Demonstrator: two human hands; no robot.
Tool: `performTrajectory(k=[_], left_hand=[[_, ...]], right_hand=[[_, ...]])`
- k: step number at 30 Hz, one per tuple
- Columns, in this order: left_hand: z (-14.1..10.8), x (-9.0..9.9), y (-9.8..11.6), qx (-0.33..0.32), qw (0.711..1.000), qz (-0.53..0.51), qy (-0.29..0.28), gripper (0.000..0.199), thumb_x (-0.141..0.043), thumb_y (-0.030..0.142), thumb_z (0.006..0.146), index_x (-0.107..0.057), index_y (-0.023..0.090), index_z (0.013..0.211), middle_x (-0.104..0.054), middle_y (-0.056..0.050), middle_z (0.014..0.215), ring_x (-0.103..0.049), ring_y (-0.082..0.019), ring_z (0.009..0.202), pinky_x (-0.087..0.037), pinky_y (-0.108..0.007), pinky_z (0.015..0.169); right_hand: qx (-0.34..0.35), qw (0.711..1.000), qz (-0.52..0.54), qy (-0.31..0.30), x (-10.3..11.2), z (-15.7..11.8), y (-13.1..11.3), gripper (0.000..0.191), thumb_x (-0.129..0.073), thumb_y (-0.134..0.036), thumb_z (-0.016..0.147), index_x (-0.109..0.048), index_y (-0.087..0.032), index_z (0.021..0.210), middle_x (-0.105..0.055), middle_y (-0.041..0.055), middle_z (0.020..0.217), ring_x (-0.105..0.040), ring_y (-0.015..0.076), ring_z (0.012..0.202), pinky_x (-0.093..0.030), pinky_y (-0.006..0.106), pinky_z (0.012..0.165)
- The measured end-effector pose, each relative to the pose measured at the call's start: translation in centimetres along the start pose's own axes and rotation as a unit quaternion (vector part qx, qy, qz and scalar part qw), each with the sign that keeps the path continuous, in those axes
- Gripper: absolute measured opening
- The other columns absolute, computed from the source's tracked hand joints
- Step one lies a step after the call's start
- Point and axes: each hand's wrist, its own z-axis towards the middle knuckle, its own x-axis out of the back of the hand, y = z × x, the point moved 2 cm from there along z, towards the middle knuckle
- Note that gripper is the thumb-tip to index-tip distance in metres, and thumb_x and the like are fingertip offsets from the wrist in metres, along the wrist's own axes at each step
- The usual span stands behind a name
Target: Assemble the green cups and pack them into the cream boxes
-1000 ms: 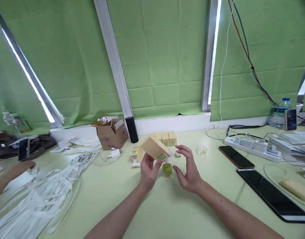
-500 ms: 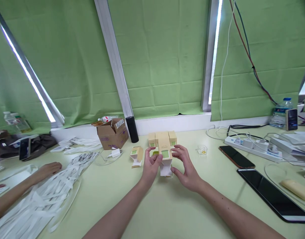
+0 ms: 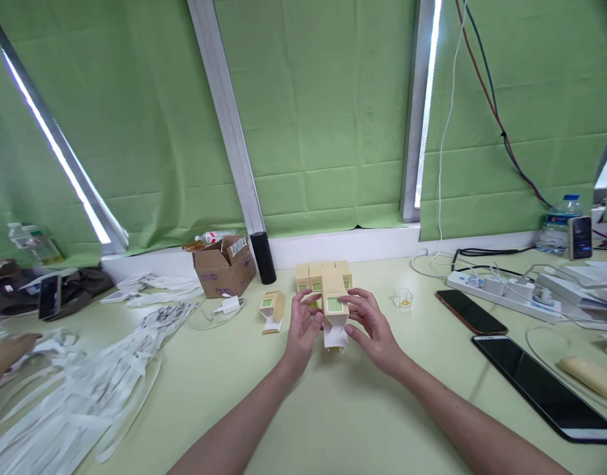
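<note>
A small beige box (image 3: 336, 284) with a greenish window stands out in front of me, its white flap open at the near end. My left hand (image 3: 304, 330) has its thumb and fingers closed on the box's left side. My right hand (image 3: 373, 324) is at the right side, its fingers touching the box. Under the flap a small clear piece shows, partly hidden. Several similar boxes (image 3: 315, 269) stand in a row just behind. Another beige box (image 3: 272, 305) with an open flap lies left of my hands.
A small clear container (image 3: 402, 299) lies to the right, with a power strip (image 3: 501, 295) and two dark-screened devices beyond. Left are a cardboard box (image 3: 225, 267), a black cylinder (image 3: 262, 258), white straps (image 3: 95, 389) and another person's hand (image 3: 11, 353).
The held box has shifted slightly right, and my right hand's fingers have come onto its side. The other person's hand has moved left across the straps.
</note>
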Motion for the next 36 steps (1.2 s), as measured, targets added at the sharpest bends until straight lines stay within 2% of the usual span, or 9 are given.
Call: performTrajectory(k=[2,8,12,15,19,27,36], left_hand=[[0.03,0.36,0.04,-0.038,0.999,0.024,0.002,0.061,-0.073,0.05,0.089,-0.046,0.028,0.139,-0.053,-0.015,0.146,-0.064,-0.023,0.109,-0.054,-0.036,0.088],[-0.15,0.64,0.04,-0.092,0.988,0.117,-0.035,0.048,-0.073,0.039,0.089,-0.063,0.027,0.134,-0.046,-0.014,0.151,-0.063,-0.026,0.112,-0.05,-0.043,0.098],[-0.18,0.51,0.03,-0.107,0.983,0.145,-0.04,0.04,-0.075,0.037,0.088,-0.07,0.025,0.125,-0.056,-0.015,0.141,-0.06,-0.029,0.117,-0.05,-0.043,0.095],[-0.05,0.5,-0.02,-0.114,0.982,0.148,-0.031,0.037,-0.075,0.033,0.087,-0.072,0.025,0.122,-0.061,-0.015,0.134,-0.059,-0.03,0.118,-0.05,-0.041,0.091],[0.07,0.56,-0.17,-0.113,0.983,0.145,-0.012,0.036,-0.075,0.03,0.086,-0.073,0.024,0.121,-0.057,-0.015,0.136,-0.06,-0.028,0.116,-0.05,-0.039,0.089],[0.05,0.49,-0.15,-0.119,0.98,0.159,0.008,0.032,-0.073,0.028,0.088,-0.075,0.025,0.12,-0.055,-0.013,0.135,-0.061,-0.022,0.104,-0.05,-0.037,0.087],[-0.07,0.45,-0.22,-0.117,0.98,0.159,0.024,0.031,-0.073,0.026,0.087,-0.077,0.025,0.119,-0.056,-0.012,0.133,-0.062,-0.022,0.102,-0.051,-0.036,0.086]], right_hand=[[-0.007,1.0,0.004,0.006,0.12,0.06,0.18,0.039,-0.066,-0.043,0.098,-0.061,-0.033,0.136,-0.038,0.0109,0.145,-0.07,0.0218,0.108,-0.059,0.046,0.104],[-0.001,1.0,0.002,0.002,0.11,0.06,0.18,0.039,-0.067,-0.042,0.098,-0.062,-0.033,0.136,-0.038,0.0107,0.143,-0.07,0.0215,0.107,-0.059,0.047,0.103],[0.005,1.0,-0.013,-0.004,0.01,-0.04,0.02,0.039,-0.067,-0.043,0.098,-0.063,-0.032,0.135,-0.039,0.0112,0.144,-0.07,0.0229,0.108,-0.059,0.048,0.104],[0.003,1.0,-0.011,-0.006,0.01,-0.09,-0.05,0.04,-0.067,-0.044,0.098,-0.064,-0.031,0.135,-0.039,0.0115,0.145,-0.071,0.0226,0.106,-0.06,0.047,0.102],[-0.006,1.0,-0.002,-0.011,0.13,-0.09,-0.02,0.042,-0.066,-0.046,0.098,-0.063,-0.032,0.138,-0.039,0.0121,0.147,-0.072,0.0212,0.101,-0.061,0.047,0.099],[-0.016,0.999,0.017,-0.023,0.1,-0.08,0.36,0.041,-0.064,-0.042,0.099,-0.063,-0.033,0.139,-0.038,0.0123,0.15,-0.069,0.024,0.114,-0.059,0.047,0.102],[-0.019,0.999,0.036,-0.024,0.0,-0.13,0.59,0.043,-0.068,-0.036,0.097,-0.062,-0.035,0.14,-0.037,0.011,0.151,-0.072,0.0204,0.103,-0.062,0.046,0.098]])
